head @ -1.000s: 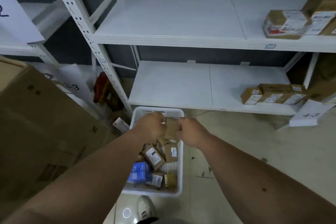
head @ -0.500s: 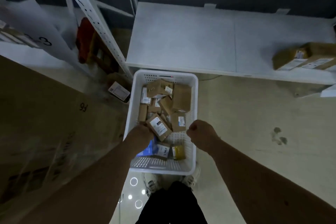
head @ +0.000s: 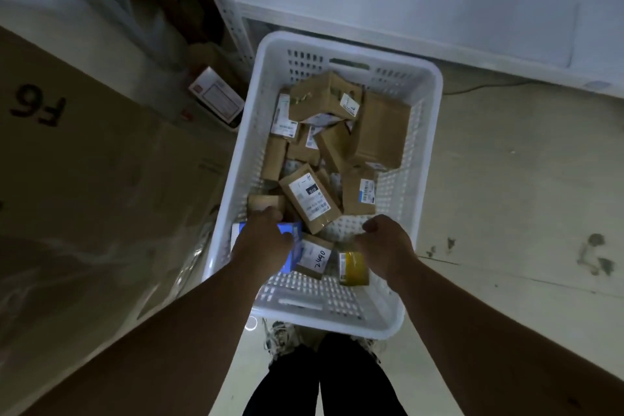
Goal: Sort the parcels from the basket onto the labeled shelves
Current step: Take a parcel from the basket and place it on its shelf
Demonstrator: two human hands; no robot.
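We hover over the basket (head: 429, 132): left hand (head: 266, 240), fingers curled, on the blue parcel (head: 295, 246) directly beneath; right hand (head: 388, 246) loosely fisted (empty, apparently) just beside the yellow parcel (head: 353, 267).

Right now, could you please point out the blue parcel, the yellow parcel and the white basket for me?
blue parcel (head: 294, 248): head view, on its right edge beside the left hand.
yellow parcel (head: 354, 267): head view, middle of its top face.
white basket (head: 435, 118): head view, on its right rim.
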